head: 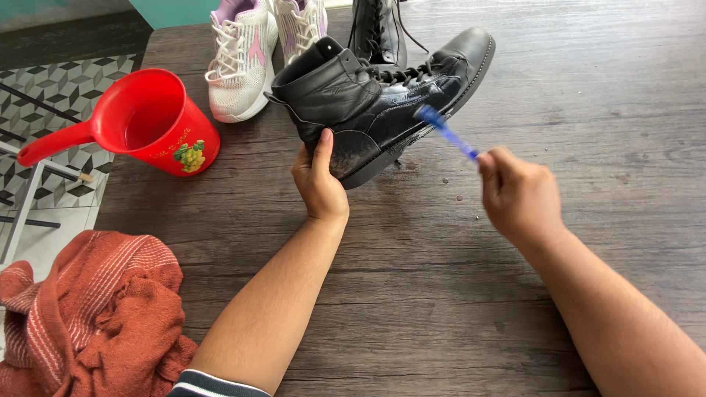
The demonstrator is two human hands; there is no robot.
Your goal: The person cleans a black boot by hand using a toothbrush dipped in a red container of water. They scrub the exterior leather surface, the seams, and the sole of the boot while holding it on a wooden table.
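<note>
Two black boots are on the tabletop: one black boot tilted in my left hand, whose grip is closed around its heel, the second boot upright beyond it. My right hand has its grip closed on one blue brush, bristles at the boot's side. Two white sneakers and one red jug sit left of my left grip, one red towel nearer me.
</note>
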